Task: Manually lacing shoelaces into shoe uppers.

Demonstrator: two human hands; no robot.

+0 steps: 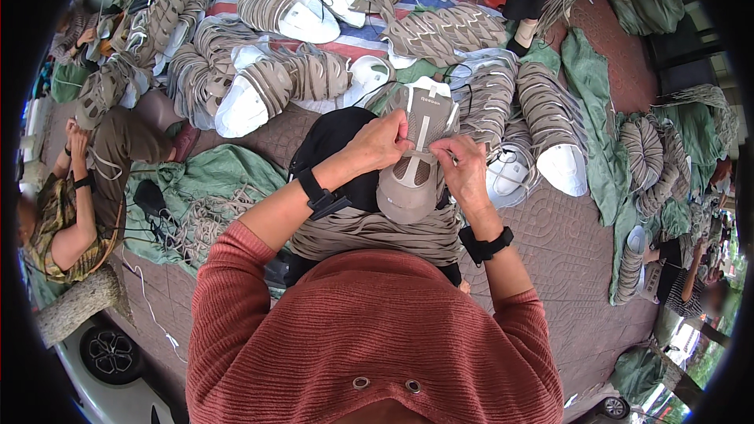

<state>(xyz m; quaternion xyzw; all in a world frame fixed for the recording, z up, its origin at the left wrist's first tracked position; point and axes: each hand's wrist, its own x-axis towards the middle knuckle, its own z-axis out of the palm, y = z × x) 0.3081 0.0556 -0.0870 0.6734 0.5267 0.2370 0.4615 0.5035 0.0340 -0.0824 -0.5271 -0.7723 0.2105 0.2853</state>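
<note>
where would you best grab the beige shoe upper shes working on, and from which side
Grip the beige shoe upper by its two long side edges near the middle, one hand from each side, as the left hand and right hand do now. It lies flat and narrow, toe toward the person, leaving the central lace strip free.

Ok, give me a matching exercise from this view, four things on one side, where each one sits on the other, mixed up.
Things:
1. shoe upper
2. left hand
3. right hand
4. seated person

Places:
A. far left edge, on the ground
B. on the upper's left side
C. held between both hands
D. pinching the white lace at the upper's right side

Pairs: 1-C, 2-B, 3-D, 4-A
</note>
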